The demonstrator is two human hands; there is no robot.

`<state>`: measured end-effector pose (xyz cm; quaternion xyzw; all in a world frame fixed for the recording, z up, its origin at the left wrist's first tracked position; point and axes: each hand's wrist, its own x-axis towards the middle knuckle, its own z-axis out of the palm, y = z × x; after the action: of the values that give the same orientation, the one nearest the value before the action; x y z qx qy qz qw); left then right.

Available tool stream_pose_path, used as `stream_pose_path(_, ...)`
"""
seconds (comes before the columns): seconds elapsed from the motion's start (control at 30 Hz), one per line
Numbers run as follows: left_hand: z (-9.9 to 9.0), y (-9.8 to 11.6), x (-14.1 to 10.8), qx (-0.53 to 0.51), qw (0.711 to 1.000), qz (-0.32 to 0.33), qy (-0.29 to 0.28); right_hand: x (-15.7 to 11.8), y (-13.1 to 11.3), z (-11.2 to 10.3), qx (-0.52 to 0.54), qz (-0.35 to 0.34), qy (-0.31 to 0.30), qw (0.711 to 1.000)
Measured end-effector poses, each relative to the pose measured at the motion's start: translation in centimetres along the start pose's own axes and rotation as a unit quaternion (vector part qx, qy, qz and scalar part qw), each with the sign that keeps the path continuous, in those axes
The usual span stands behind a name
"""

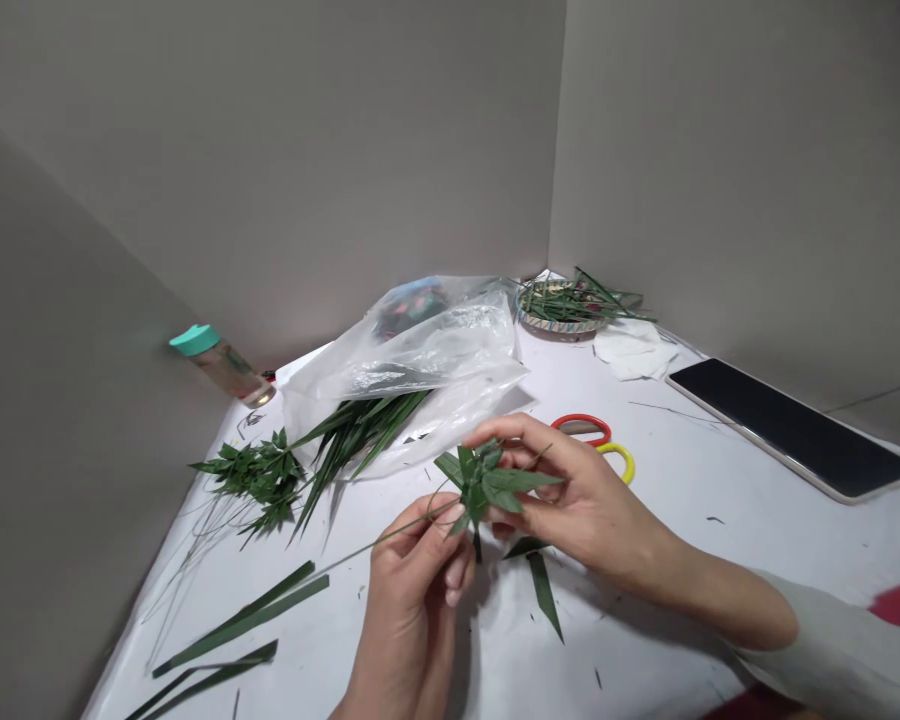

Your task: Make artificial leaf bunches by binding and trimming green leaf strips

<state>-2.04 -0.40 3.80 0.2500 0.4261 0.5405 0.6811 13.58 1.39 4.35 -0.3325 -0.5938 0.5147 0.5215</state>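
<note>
Between my two hands, above the table, is a star-shaped figure of folded green leaf strips (484, 485) with pointed tips. My left hand (427, 555) pinches it from below and the left, thumb on its lower edge. A thin stem runs out leftward from that hand. Curved around the right side, my right hand (562, 490) has its fingers closed on the folded leaf; some fingertips are hidden behind it. Below my hands, cut leaf pieces (546, 595) lie on the white table. Scissors with red and yellow handles (616, 460) lie behind my right hand, their blades hidden.
Finished-looking leaf stars (259, 475) are heaped at left, near loose leaf strips (247, 622). A clear plastic bag (450, 345) holds long leaves (367, 430). Farther back are a bottle (229, 368), a basket of trimmings (559, 322), white tissue (634, 350) and a tablet (787, 425).
</note>
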Motion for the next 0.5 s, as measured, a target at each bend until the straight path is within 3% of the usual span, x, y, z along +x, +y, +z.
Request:
stream_pose_path(0.1, -0.2, 0.0, 0.2, -0.033, 0.999, -0.026, 0.006, -0.1, 0.3, 0.1, 0.014, 0.004, -0.003, 1.0)
stream_pose_path(0.37, 0.2, 2.1, -0.7, -0.109, 0.988, -0.034, 0.103, -0.9, -0.7, -0.3, -0.052, -0.051, -0.023, 0.997)
stream_pose_path(0.5, 1.2, 3.2, -0.9, -0.217, 0.97, -0.022, 0.106, -0.8, -1.2, -2.8, -0.215, -0.088, 0.0, 0.973)
